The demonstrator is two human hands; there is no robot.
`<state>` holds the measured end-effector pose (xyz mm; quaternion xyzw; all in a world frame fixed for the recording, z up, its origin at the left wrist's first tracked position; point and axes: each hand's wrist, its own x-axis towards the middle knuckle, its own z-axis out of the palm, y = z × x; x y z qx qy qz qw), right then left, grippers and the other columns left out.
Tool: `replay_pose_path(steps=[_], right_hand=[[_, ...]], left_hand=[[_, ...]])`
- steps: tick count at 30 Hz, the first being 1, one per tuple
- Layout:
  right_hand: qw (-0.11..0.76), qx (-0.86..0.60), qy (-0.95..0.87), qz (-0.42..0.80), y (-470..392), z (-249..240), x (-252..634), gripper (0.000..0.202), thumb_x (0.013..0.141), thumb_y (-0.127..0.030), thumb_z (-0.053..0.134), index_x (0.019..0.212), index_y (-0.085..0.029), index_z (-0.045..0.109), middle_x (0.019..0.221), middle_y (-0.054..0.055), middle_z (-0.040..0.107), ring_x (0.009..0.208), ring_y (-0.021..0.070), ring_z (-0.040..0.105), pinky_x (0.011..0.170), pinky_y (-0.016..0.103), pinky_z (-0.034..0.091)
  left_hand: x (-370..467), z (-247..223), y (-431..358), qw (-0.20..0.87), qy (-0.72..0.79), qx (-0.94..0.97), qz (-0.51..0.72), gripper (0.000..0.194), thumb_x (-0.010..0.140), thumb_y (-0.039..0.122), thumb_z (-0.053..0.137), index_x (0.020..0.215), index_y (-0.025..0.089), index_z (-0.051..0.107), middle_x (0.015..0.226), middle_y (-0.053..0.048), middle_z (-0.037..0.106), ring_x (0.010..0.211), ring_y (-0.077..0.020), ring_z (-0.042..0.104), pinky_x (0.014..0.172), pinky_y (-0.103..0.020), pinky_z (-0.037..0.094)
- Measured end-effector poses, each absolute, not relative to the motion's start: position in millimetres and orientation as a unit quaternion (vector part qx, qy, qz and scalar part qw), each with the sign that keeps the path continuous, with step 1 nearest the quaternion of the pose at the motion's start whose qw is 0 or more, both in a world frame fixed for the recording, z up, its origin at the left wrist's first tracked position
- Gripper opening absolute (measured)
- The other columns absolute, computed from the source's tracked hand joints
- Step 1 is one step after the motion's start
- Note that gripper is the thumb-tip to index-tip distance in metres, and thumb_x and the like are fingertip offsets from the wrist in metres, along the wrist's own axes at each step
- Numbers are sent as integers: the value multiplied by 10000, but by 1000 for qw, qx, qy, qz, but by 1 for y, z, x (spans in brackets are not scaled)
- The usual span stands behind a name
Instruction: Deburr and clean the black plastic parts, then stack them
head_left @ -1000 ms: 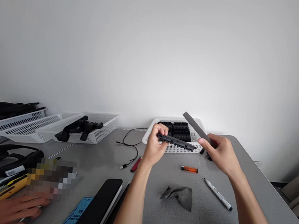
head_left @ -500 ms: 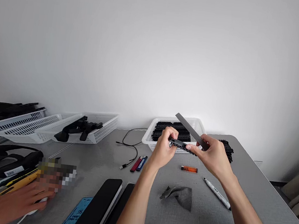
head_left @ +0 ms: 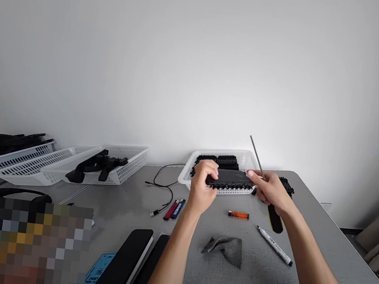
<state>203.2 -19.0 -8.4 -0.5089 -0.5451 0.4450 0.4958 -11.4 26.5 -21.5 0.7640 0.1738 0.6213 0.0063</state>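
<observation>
A black plastic part with a toothed lower edge is held in the air in front of a white basket. My left hand grips its left end with curled fingers. At its right end, my right hand touches it with the thumb and also grips a thin flat metal tool. The tool's blade points up and to the left, edge-on; its dark handle with a yellow rim hangs below the palm. More black toothed parts lie in the basket.
On the grey table lie an orange lighter, a marker, a grey cloth, red and blue lighters, a cable and a black phone-like slab. White baskets stand left. Pixelation covers the lower left.
The black part has been turned so its broad face shows. The metal tool has swung more upright and edge-on, and its handle has come into view below my right hand.
</observation>
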Motion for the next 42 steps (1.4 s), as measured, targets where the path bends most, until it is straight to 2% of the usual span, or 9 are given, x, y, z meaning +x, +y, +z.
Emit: replay_pose_path(steps=[5,12,15,19,23,26,29,32,42], right_hand=[[544,-391,-448,592,-10,-15,201,709,644,-438,887,1222,-143,601,542,-122,291,455,44,175,390,205,127],[661,-376,-450,468,-3,-21,196,641,648,-454,863,1170,-206,587,652,-93,432,434,38,242,383,221,175],[672,-389,-494,392,0,-28,190,596,707,-484,816,1181,-193,601,740,-46,524,485,60,343,434,238,277],[650,-429,-554,295,1,-34,181,539,750,-521,773,1127,-162,632,837,20,579,609,113,453,551,274,382],[591,-471,-605,252,-7,-29,184,561,764,-595,736,1140,-190,635,883,26,578,531,87,326,467,259,267],[580,-477,-628,205,-14,-22,194,492,918,-648,497,1011,-184,632,735,4,538,507,101,331,473,261,243],[541,-475,-677,154,-20,-17,203,574,997,-630,298,656,-199,464,563,-24,363,517,114,298,513,272,228],[454,-503,-729,100,-26,-12,206,580,982,-639,360,601,-207,292,540,-39,248,530,115,193,528,284,176],[329,-561,-759,-22,-39,-5,199,606,970,-691,315,611,-210,403,498,-22,337,499,136,203,555,289,165]], left_hand=[[-8,-21,22,-64,295,763,571,275,731,26,614,893,242,558,1262,-85,521,1271,-291,449,1028,-491,393],[-18,-16,32,481,290,627,540,558,768,225,701,1296,200,521,1210,-131,662,1083,-258,656,948,-408,511],[-19,-12,27,558,244,609,508,571,749,204,714,1296,192,550,1230,-127,673,1190,-279,616,1038,-419,461],[-9,-14,23,502,288,601,551,599,792,286,728,1331,228,473,1195,-104,679,1167,-262,626,1040,-423,453],[-11,-18,28,329,344,637,607,437,776,244,716,1160,232,508,1127,-70,636,1109,-241,613,986,-380,462],[-23,-19,32,221,365,669,609,341,793,213,678,1093,237,517,1118,-50,598,1107,-216,582,990,-341,432],[-30,-20,32,194,367,692,591,341,809,243,686,1099,243,506,1075,-42,596,1025,-204,601,933,-324,447],[-30,-21,32,176,354,712,580,354,792,262,726,1074,246,512,1043,-34,597,1002,-203,601,900,-314,446],[-27,-16,24,113,324,757,556,290,784,123,667,999,245,517,976,-17,618,939,-176,600,855,-293,444]])
